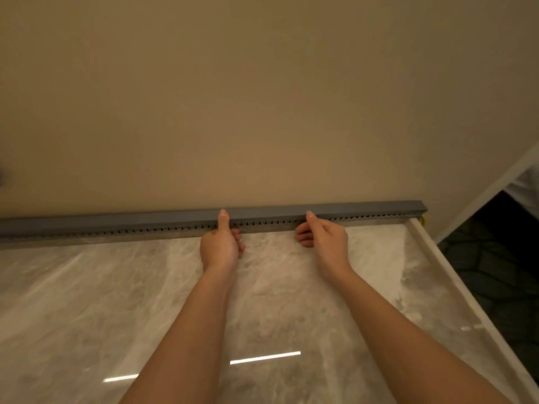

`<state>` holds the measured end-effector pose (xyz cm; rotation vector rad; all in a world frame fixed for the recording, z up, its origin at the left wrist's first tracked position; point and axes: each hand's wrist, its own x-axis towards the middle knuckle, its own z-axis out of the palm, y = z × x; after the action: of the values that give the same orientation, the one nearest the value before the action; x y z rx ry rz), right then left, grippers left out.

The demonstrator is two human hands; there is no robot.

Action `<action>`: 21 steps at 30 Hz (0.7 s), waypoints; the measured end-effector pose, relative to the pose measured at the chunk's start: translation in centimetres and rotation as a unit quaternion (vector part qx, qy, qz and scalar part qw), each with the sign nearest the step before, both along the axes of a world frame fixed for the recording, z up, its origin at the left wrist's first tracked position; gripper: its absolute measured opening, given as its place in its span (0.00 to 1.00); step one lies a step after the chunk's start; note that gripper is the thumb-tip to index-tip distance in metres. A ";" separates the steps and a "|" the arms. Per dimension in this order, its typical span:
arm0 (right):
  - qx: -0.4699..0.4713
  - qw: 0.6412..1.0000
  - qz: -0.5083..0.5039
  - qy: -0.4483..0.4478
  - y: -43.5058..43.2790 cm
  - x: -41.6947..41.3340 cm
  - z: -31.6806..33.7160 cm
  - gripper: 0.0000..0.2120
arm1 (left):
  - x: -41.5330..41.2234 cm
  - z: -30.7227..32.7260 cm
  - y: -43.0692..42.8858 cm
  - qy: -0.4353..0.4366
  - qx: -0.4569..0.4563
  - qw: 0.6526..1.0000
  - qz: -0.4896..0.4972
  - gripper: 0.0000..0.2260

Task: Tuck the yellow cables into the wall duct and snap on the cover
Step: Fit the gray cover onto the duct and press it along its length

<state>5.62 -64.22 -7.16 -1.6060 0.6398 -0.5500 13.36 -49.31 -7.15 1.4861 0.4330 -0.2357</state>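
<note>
Cover is being pressed onto duct: left hand & right hand curled, thumbs on top, nothing gripped. Yellow cable glimpsed at 3 o'clock end; firm thumb pressure likely needed next twd 9 o'clock

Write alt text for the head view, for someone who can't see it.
Both hands press a long grey duct cover along the wall's base, left hand and right hand thumbs on top, fingers curled below. The polished marble floor fills the foreground; a trace of yellow cable shows at the duct's right end.
</note>
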 end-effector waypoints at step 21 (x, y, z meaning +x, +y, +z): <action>0.082 0.976 0.193 0.064 -7.5 -1.1 1.1 0.20 | -5.6 2.3 -11.9 0.050 -0.014 0.996 -0.066 0.22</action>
<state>4.48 -71.70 -6.04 -1.5652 0.4381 -0.1044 7.81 -61.17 -4.81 1.4808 0.4112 -0.4202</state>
